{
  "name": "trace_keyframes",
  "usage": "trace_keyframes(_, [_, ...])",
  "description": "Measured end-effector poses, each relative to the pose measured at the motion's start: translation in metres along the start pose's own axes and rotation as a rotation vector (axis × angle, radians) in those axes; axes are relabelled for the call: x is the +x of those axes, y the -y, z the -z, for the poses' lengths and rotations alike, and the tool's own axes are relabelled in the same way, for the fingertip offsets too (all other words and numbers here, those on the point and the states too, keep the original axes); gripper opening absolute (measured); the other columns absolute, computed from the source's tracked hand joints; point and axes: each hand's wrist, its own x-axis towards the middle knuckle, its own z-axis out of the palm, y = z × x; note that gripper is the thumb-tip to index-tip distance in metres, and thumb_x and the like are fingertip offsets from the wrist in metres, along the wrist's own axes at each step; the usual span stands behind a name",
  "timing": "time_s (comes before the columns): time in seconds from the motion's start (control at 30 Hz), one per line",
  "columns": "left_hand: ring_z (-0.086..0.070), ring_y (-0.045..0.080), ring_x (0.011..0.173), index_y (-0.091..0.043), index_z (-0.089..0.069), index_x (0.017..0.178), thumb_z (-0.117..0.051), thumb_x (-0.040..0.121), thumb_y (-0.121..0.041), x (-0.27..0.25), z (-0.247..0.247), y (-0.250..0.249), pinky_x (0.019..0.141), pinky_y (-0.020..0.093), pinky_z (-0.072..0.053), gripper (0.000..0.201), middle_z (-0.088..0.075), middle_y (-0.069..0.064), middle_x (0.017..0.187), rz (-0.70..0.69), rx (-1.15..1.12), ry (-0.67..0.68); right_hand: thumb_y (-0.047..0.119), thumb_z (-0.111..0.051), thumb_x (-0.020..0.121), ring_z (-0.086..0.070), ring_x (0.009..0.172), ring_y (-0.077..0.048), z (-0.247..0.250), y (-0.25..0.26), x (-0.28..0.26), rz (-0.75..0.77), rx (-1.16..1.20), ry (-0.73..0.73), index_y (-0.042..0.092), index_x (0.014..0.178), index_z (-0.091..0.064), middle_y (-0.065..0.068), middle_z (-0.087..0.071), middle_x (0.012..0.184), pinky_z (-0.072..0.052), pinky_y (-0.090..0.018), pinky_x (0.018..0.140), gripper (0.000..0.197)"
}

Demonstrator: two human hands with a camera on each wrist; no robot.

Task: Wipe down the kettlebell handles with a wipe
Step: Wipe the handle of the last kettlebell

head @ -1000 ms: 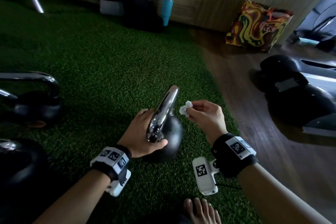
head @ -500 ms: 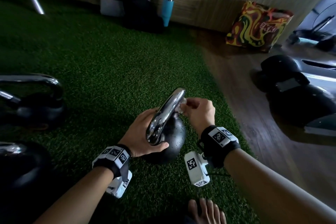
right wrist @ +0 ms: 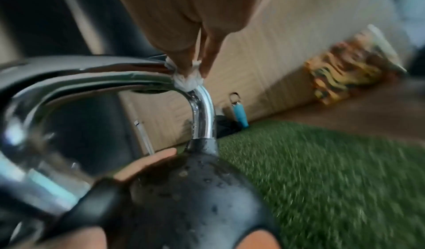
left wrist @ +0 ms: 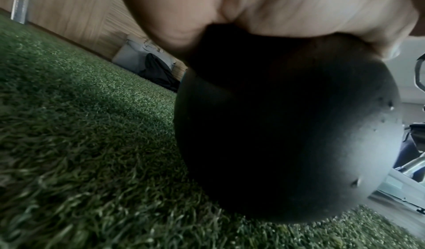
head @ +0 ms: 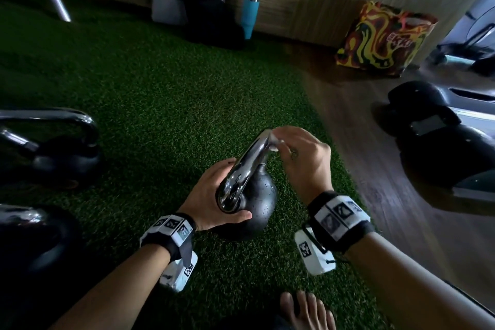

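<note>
A black kettlebell (head: 258,203) with a shiny chrome handle (head: 247,166) stands on green turf in front of me. My left hand (head: 214,201) grips the near end of the handle where it meets the ball, thumb across the ball's top. My right hand (head: 300,158) pinches a small white wipe (head: 273,139) and holds it against the far bend of the handle. In the right wrist view the wipe (right wrist: 187,79) is bunched on the chrome handle (right wrist: 128,73) under my fingertips (right wrist: 210,60). The left wrist view shows mostly the dark ball (left wrist: 287,129) under my palm.
Two more kettlebells stand at the left, one (head: 61,153) farther away and one (head: 32,249) close by. A blue bottle (head: 249,12) and a colourful bag (head: 383,37) stand by the wall. Dark exercise equipment (head: 450,142) sits on the wood floor at right. My bare foot (head: 308,311) is below.
My right hand moved left with the wipe from beside the handle onto its far bend. The left hand kept its grip on the handle's near end.
</note>
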Motion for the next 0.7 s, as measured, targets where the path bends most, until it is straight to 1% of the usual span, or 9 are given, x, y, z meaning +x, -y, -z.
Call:
trace_keyframes(0.07, [-0.042, 0.012, 0.142, -0.076, -0.024, 0.130, -0.082, 0.047, -0.080, 0.000, -0.002, 0.002, 0.120, 0.046, -0.036, 0.101, -0.030, -0.038, 0.142, 0.004, 0.001, -0.014, -0.007, -0.074, 0.088, -0.071, 0.094, -0.009, 0.006, 0.009, -0.009, 0.129, -0.019, 0.019, 0.002, 0.102, -0.079, -0.008, -0.077, 0.108, -0.058, -0.016, 0.087, 0.017])
trace_keyframes(0.1, [-0.042, 0.012, 0.142, -0.075, -0.023, 0.131, -0.083, 0.047, -0.079, 0.000, -0.002, 0.003, 0.120, 0.047, -0.036, 0.103, -0.033, -0.034, 0.143, 0.006, 0.004, -0.019, -0.006, -0.075, 0.088, -0.072, 0.094, -0.011, 0.007, 0.010, -0.012, 0.146, -0.014, 0.023, 0.002, 0.103, -0.079, -0.008, -0.076, 0.109, -0.059, -0.018, 0.087, 0.017])
trace_keyframes(0.2, [-0.041, 0.012, 0.143, -0.062, -0.029, 0.131, -0.087, 0.048, -0.068, 0.001, -0.003, 0.005, 0.121, 0.046, -0.034, 0.101, -0.034, -0.029, 0.142, 0.042, 0.012, -0.005, -0.002, -0.077, 0.088, -0.068, 0.091, -0.003, 0.010, 0.008, -0.006, 0.092, 0.016, 0.047, 0.003, 0.104, -0.079, -0.008, -0.076, 0.107, -0.054, -0.008, 0.086, 0.017])
trace_keyframes(0.33, [-0.037, 0.011, 0.144, -0.059, -0.027, 0.128, -0.097, 0.055, -0.047, 0.002, -0.002, 0.004, 0.123, 0.043, -0.031, 0.102, -0.034, -0.021, 0.145, 0.071, 0.047, 0.003, 0.003, -0.079, 0.087, -0.066, 0.085, 0.001, 0.014, 0.013, 0.002, 0.008, 0.054, 0.096, 0.005, 0.106, -0.079, -0.003, -0.074, 0.104, -0.055, -0.010, 0.077, 0.019])
trace_keyframes(0.4, [-0.035, 0.010, 0.144, -0.057, -0.027, 0.125, -0.098, 0.058, -0.038, 0.001, -0.002, 0.002, 0.124, 0.037, -0.027, 0.099, -0.031, -0.026, 0.140, 0.069, 0.054, -0.001, 0.002, -0.081, 0.085, -0.064, 0.084, 0.006, 0.018, 0.025, -0.007, 0.006, 0.109, 0.138, 0.004, 0.104, -0.080, -0.001, -0.071, 0.102, -0.051, -0.004, 0.076, 0.019])
trace_keyframes(0.47, [-0.033, 0.010, 0.144, -0.056, -0.026, 0.124, -0.098, 0.059, -0.035, 0.000, -0.003, 0.003, 0.123, 0.035, -0.026, 0.099, -0.029, -0.028, 0.139, 0.068, 0.045, 0.000, 0.001, -0.082, 0.083, -0.064, 0.085, 0.004, 0.020, 0.041, -0.021, 0.017, 0.150, 0.198, 0.005, 0.101, -0.080, -0.001, -0.070, 0.102, -0.050, -0.003, 0.077, 0.018])
trace_keyframes(0.57, [-0.031, 0.009, 0.145, -0.061, -0.026, 0.123, -0.097, 0.060, -0.037, -0.001, -0.003, 0.004, 0.123, 0.037, -0.026, 0.098, -0.030, -0.025, 0.143, 0.061, 0.035, -0.002, -0.001, -0.081, 0.082, -0.066, 0.086, -0.002, 0.020, 0.057, -0.037, 0.040, 0.206, 0.245, 0.004, 0.097, -0.081, -0.002, -0.070, 0.101, -0.052, -0.007, 0.078, 0.016])
trace_keyframes(0.67, [-0.029, 0.006, 0.144, -0.067, -0.026, 0.118, -0.097, 0.062, -0.034, -0.001, -0.004, 0.002, 0.123, 0.035, -0.024, 0.096, -0.027, -0.036, 0.137, 0.063, 0.021, -0.005, 0.007, -0.087, 0.078, -0.071, 0.085, -0.003, 0.019, 0.054, -0.036, -0.097, 0.315, 0.238, 0.008, 0.096, -0.081, 0.004, -0.071, 0.100, -0.059, -0.015, 0.075, 0.019])
trace_keyframes(0.7, [-0.031, 0.008, 0.144, -0.073, -0.025, 0.118, -0.097, 0.061, -0.035, -0.002, -0.005, 0.001, 0.123, 0.038, -0.025, 0.100, -0.031, -0.033, 0.140, 0.050, 0.006, -0.014, 0.009, -0.089, 0.076, -0.073, 0.084, -0.004, 0.018, 0.052, -0.037, -0.147, 0.357, 0.246, 0.008, 0.095, -0.080, 0.006, -0.071, 0.099, -0.061, -0.019, 0.074, 0.021])
